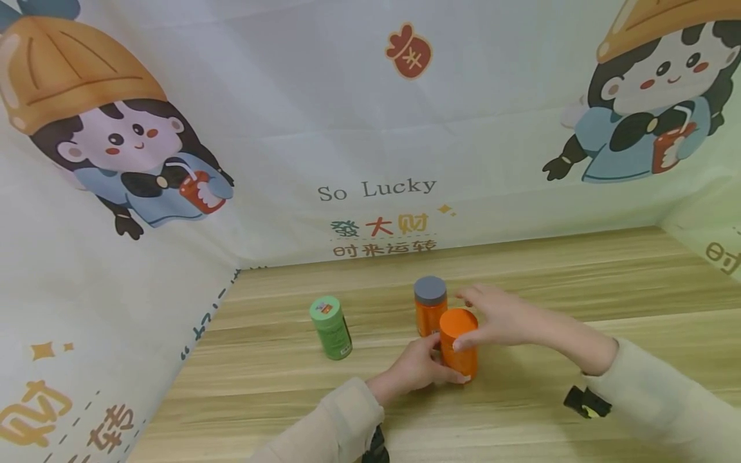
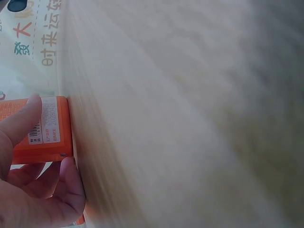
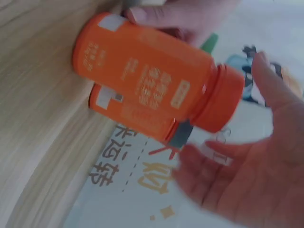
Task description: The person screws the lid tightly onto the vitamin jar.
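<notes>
An orange bottle with an orange cap (image 1: 460, 320) stands upright on the table. Low on its body, my left hand (image 1: 413, 365) holds it, the thumb on its labelled side in the left wrist view and the fingers on the opposite side. My right hand (image 3: 237, 175) is spread around the cap end; a gap shows between its fingers and the cap in the right wrist view. Just behind stands a second orange bottle with a grey cap (image 1: 430, 292), partly hidden by the first. A green bottle (image 1: 332, 329) with a light green lid stands apart to the left.
All the bottles stand on a wood-grain table (image 1: 260, 379). A white printed cloth (image 1: 278, 128) with cartoon figures and lettering rises along the back and sides. Black devices (image 1: 587, 402) are worn at both sleeve cuffs.
</notes>
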`<state>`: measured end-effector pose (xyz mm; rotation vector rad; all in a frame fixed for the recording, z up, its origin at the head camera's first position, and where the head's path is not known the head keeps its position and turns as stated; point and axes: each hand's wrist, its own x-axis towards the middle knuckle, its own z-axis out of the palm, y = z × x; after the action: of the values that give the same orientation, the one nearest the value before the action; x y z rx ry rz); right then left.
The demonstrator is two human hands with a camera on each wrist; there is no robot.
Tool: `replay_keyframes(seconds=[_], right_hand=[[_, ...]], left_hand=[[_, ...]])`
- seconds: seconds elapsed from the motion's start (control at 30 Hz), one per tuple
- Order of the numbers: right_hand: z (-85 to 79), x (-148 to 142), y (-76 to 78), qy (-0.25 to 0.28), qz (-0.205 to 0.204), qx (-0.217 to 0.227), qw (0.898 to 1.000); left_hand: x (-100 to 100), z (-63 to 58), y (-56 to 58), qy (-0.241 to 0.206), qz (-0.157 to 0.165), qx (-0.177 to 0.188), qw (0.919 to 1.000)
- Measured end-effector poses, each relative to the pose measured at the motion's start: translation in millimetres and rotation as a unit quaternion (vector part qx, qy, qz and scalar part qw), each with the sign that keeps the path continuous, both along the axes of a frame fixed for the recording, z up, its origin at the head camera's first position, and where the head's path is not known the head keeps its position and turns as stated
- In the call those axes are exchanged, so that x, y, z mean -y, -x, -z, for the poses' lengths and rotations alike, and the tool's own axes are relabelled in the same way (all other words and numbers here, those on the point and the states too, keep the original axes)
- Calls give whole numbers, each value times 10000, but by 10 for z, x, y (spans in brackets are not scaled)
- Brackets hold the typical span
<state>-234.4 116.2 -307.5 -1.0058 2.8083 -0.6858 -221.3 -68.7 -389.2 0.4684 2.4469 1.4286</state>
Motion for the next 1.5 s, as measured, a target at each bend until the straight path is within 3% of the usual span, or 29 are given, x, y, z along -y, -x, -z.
replay_keyframes(seconds=[0.17, 0.27, 0.5, 1.0, 1.33, 1.5], right_hand=[[-49, -124, 98, 660, -1302, 554, 9877], [-66, -170, 134, 665, -1848, 502, 9792], [-103, -148, 117, 317, -2137, -34, 9764], [-74, -37, 58, -213, -1453, -532, 9877], [-48, 74, 7, -523, -514, -1054, 9917], [-28, 132, -15, -788, -47, -1244, 9891]], left_hand=[[4, -10, 0, 130, 25, -53, 9999], [0, -8, 1, 198, 16, -87, 9998], [-3, -6, 7, 193, 1, -82, 9998], [3, -5, -4, 90, 25, -35, 10000], [-4, 6, 4, 8, -7, -17, 10000], [-5, 18, 12, 15, 27, 56, 10000]])
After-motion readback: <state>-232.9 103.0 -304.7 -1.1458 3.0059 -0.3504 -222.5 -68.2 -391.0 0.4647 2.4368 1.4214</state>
